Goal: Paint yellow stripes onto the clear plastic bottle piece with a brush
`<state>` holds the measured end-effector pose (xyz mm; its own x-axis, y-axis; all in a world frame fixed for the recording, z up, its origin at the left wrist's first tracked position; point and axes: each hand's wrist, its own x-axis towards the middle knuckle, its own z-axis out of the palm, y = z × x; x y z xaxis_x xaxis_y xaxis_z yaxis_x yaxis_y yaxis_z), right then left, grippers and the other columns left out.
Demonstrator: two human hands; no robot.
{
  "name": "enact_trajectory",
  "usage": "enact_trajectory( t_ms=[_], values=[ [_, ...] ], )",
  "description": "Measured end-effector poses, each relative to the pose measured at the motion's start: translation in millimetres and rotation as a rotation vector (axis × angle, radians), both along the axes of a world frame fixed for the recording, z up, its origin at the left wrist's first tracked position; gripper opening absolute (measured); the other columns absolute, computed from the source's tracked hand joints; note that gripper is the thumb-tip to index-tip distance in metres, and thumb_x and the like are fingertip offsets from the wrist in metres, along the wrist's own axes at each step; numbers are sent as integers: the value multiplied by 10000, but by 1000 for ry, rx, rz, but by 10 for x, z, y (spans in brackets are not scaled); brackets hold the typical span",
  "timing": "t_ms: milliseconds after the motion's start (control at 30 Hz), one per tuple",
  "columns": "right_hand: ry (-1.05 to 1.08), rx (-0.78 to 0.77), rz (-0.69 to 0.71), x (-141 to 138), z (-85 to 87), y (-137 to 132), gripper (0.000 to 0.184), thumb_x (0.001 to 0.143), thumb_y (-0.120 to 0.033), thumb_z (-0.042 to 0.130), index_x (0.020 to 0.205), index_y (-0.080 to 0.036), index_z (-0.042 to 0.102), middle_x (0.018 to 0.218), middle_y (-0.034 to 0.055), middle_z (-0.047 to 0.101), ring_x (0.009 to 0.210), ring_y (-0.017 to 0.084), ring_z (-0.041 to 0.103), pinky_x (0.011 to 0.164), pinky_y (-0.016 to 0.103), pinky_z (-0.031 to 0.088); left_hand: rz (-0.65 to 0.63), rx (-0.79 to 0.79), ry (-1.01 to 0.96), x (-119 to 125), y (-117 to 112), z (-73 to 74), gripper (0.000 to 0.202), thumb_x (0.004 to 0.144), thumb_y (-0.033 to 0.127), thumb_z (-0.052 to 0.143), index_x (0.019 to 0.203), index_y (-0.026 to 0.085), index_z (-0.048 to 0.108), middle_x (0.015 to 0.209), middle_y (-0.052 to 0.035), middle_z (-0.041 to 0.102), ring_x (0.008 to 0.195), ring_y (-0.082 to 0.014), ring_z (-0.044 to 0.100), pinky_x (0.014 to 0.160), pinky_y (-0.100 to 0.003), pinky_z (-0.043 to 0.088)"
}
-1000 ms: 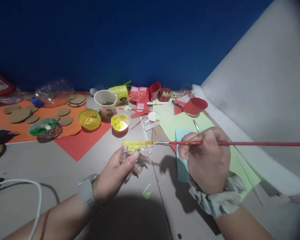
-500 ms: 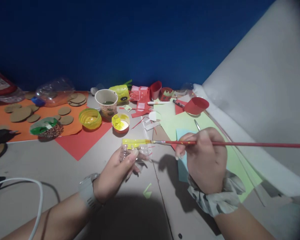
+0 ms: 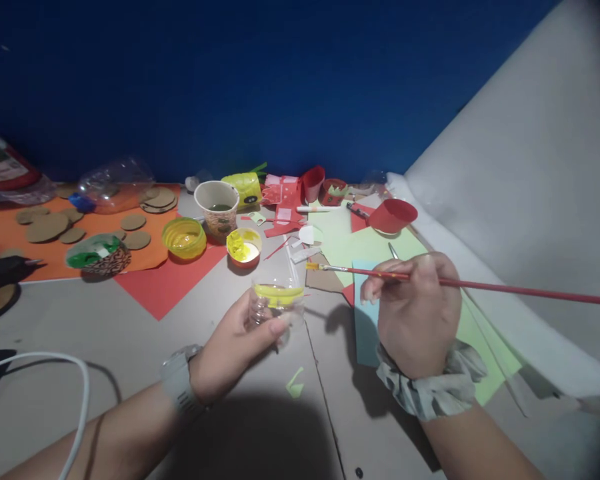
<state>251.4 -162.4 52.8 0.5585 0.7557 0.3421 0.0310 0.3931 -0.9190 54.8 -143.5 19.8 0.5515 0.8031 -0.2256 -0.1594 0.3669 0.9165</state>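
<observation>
My left hand (image 3: 247,337) is closed around a clear plastic bottle piece (image 3: 285,310) with yellow paint across its upper side. Between the fingers of my right hand (image 3: 417,317) is a red-handled paintbrush (image 3: 360,271). Its bristles carry yellow paint and point left, a little to the right of the bottle piece and apart from it. Just behind stands a small paint pot (image 3: 243,257) with yellow paint inside. A yellow-coated plastic cup (image 3: 184,240) and a paper cup (image 3: 217,207) of dark liquid are to its left and back.
Cardboard discs (image 3: 47,227) and a clear bottle part (image 3: 116,187) lie on orange paper (image 3: 153,260). A green-painted cup (image 3: 97,255) is at left. A red paper cup (image 3: 393,217) rests on light green paper (image 3: 337,243). A white cable (image 3: 84,400) crosses the front left.
The paintbrush has come off the bottle piece and its tip has moved right and slightly up. My left hand has tilted the bottle piece, so its open rim shows more.
</observation>
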Motion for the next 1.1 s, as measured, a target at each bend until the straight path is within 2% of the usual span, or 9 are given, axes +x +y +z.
enact_trajectory(
  t_ms=[100, 200, 300, 367, 467, 633, 800, 933, 1100],
  values=[
    [30, 6, 1, 7, -59, 50, 199, 900, -294, 495, 716, -221, 516, 641, -29, 567, 477, 119, 541, 434, 263, 387, -59, -38, -20, -18, -6, -2, 550, 696, 295, 758, 1193, 225, 532, 1127, -64, 614, 917, -164, 586, 769, -276, 459],
    [44, 6, 28, -24, -129, 101, 147, 893, -317, 522, 771, -235, 523, 688, -36, 583, 514, 116, 558, 453, 258, 414, -81, -56, -27, -32, -12, -28, 748, 604, 247, 822, 1254, 240, 453, 1162, -68, 588, 960, -181, 582, 812, -296, 458],
    [-29, -40, 122, -95, -123, 173, 118, 893, -324, 531, 808, -241, 532, 705, -30, 596, 572, 121, 572, 472, 253, 427, -34, -6, -42, -33, -8, -47, 662, 572, 253, 841, 1119, 207, 472, 1176, -90, 569, 1017, -201, 565, 837, -311, 457],
    [-130, -77, 202, -160, -71, 261, 129, 898, -339, 522, 825, -233, 535, 683, -29, 591, 589, 123, 570, 496, 255, 439, -19, -3, -45, -31, 1, -50, 601, 594, 288, 827, 1072, 196, 474, 1204, -108, 553, 1037, -210, 562, 836, -320, 467],
    [-360, -156, 292, -287, 28, 462, 183, 899, -370, 514, 815, -210, 544, 654, -36, 573, 547, 107, 537, 521, 252, 442, 4, -29, -60, -31, 16, -49, 662, 614, 312, 812, 1158, 209, 449, 1246, -115, 529, 1030, -209, 574, 838, -336, 480],
    [-704, -222, 320, -509, 77, 804, 273, 908, -403, 487, 721, -205, 502, 581, -50, 554, 520, 99, 508, 553, 245, 401, 72, -47, -77, -25, 23, -71, 759, 612, 326, 812, 1238, 217, 396, 1245, -116, 513, 917, -164, 592, 781, -315, 484],
    [-654, -268, 370, -520, -56, 1006, 310, 905, -454, 463, 711, -212, 473, 560, -56, 565, 471, 105, 525, 531, 254, 415, 154, -39, -69, -10, 31, -120, 771, 627, 351, 802, 1263, 219, 387, 1215, -110, 518, 836, -127, 563, 749, -298, 456],
    [-567, -307, 435, -415, -162, 1088, 335, 891, -488, 470, 699, -213, 476, 528, -61, 533, 439, 107, 508, 478, 252, 404, 193, -58, -83, -6, 47, -126, 880, 646, 350, 793, 1356, 213, 292, 1234, -124, 503, 900, -151, 548, 796, -318, 443],
    [-562, -289, 460, -342, -154, 1079, 321, 892, -478, 475, 708, -216, 477, 560, -49, 550, 482, 108, 526, 511, 250, 420, 196, -88, -95, 6, 72, -116, 976, 645, 324, 798, 1417, 226, 207, 1229, -121, 488, 948, -165, 539, 796, -308, 437]
  ],
)
